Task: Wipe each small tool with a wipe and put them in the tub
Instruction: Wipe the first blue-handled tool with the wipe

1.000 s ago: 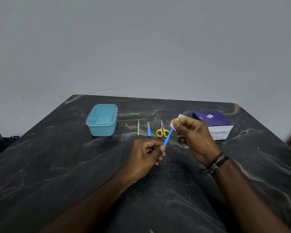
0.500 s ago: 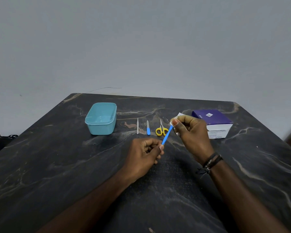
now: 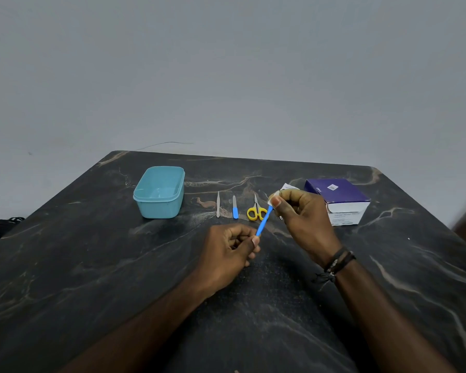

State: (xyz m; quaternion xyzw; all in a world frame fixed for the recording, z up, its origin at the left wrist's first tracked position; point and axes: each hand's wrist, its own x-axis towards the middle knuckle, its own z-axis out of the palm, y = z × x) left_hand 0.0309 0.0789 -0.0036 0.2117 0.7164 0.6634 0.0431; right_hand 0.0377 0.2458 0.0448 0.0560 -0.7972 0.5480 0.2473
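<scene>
Pinching still: left hand [image 3: 228, 250] blue tool [image 3: 262, 222], right hand [image 3: 301, 214] (seemingly) wipe [image 3: 272, 197].

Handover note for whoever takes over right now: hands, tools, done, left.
Left hand pinches the lower end of a thin blue plastic stick tool.
Right hand pinches a small white wipe round its upper end.
On the black marble table, apart from one another: slim metal tool, blue-handled file, yellow-handled scissors.
Teal plastic tub at far left looks empty.
Done: nothing in the tub.
Left: finish this one, wipe the other three, put all in the tub.
</scene>
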